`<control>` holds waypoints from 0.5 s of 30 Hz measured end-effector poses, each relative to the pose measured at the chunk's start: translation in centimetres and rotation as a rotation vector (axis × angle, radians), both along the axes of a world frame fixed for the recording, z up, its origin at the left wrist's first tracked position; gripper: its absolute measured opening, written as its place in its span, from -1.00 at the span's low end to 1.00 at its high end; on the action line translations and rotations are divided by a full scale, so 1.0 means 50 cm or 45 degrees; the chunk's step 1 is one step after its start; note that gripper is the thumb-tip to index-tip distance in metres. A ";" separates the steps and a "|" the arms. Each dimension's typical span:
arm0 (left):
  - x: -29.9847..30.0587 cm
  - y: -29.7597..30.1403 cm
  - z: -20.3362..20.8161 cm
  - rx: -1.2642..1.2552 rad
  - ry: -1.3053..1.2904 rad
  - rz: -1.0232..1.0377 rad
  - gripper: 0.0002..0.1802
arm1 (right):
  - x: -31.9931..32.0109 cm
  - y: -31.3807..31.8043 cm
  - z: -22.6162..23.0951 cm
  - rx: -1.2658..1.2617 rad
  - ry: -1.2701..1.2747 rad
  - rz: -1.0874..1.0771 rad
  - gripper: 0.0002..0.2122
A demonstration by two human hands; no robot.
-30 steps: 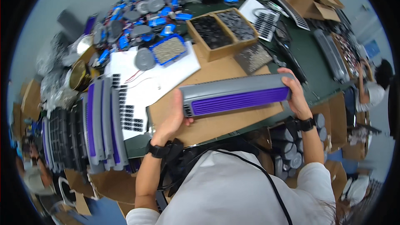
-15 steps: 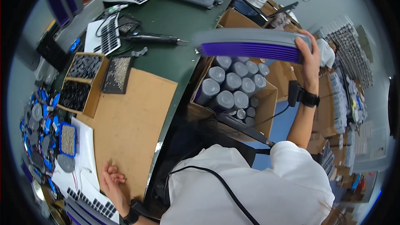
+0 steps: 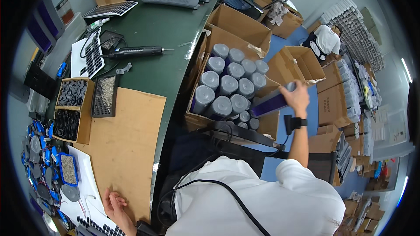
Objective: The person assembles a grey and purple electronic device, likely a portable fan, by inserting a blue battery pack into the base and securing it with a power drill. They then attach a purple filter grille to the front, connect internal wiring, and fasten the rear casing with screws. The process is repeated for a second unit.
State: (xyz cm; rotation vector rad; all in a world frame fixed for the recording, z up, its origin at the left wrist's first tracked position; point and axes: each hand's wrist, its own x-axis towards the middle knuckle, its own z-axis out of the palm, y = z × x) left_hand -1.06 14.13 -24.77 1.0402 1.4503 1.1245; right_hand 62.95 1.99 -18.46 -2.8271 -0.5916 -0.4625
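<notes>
Purple-and-grey casing [image 3: 267,104] slants left and nearer from the right hand [image 3: 297,98], whose thumb and fingers pinch its upper end. Below that grip, its body tilts over the right side of an open carton [image 3: 241,27] holding upright casings [image 3: 228,85]; its lower tip is hidden. Well left, the left hand [image 3: 115,206], fingers loosely curled, is at the near end of a cardboard sheet [image 3: 131,135].

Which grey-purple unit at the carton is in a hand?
The slanted unit, gripped by the right hand; the others stand on end inside the carton.
</notes>
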 end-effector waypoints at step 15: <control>-0.020 -0.097 0.138 -0.023 0.384 0.137 -0.60 | 0.025 0.230 -0.111 -0.134 0.232 0.869 -0.56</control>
